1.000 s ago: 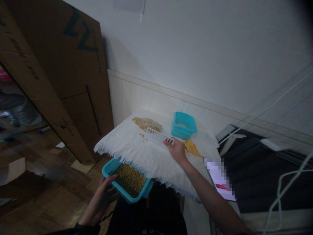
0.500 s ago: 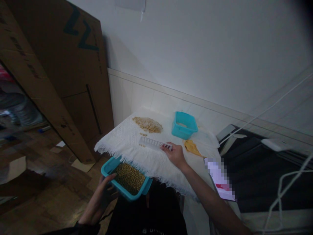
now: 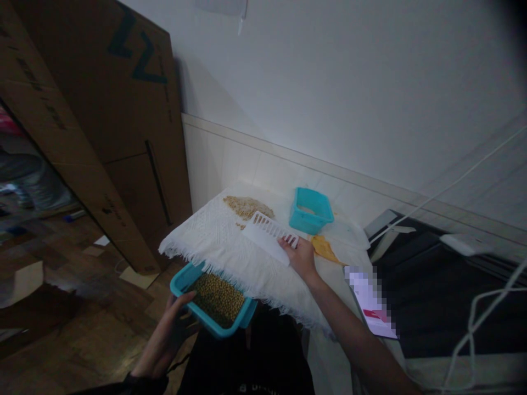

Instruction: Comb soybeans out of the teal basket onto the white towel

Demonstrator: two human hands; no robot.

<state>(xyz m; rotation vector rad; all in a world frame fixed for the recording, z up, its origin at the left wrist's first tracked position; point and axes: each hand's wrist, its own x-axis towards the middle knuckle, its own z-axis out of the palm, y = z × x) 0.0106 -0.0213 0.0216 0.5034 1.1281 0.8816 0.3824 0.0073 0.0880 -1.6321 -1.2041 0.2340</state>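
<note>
My left hand [image 3: 175,321] grips the near left corner of a teal tub [image 3: 245,312] full of greenish-tan beans, held just below the fringed front edge of a white cloth [image 3: 214,241] on a small table. My right hand [image 3: 302,257] holds a white toothed plastic scraper [image 3: 267,236] by its right end, tilted above the cloth. A loose pile of tan beans [image 3: 247,206] lies on the cloth just beyond the scraper.
A second teal tub [image 3: 309,210] stands at the back of the table, an orange-yellow scrap [image 3: 323,248] beside it. A large cardboard box [image 3: 94,120] leans at left. White cables [image 3: 473,318] and a dark surface [image 3: 444,296] lie at right. A paper [image 3: 373,307] sits near my forearm.
The scraper swept toward the cloth's front edge, then moved back toward the bean pile and tilted up. The tub in my left hand stayed put.
</note>
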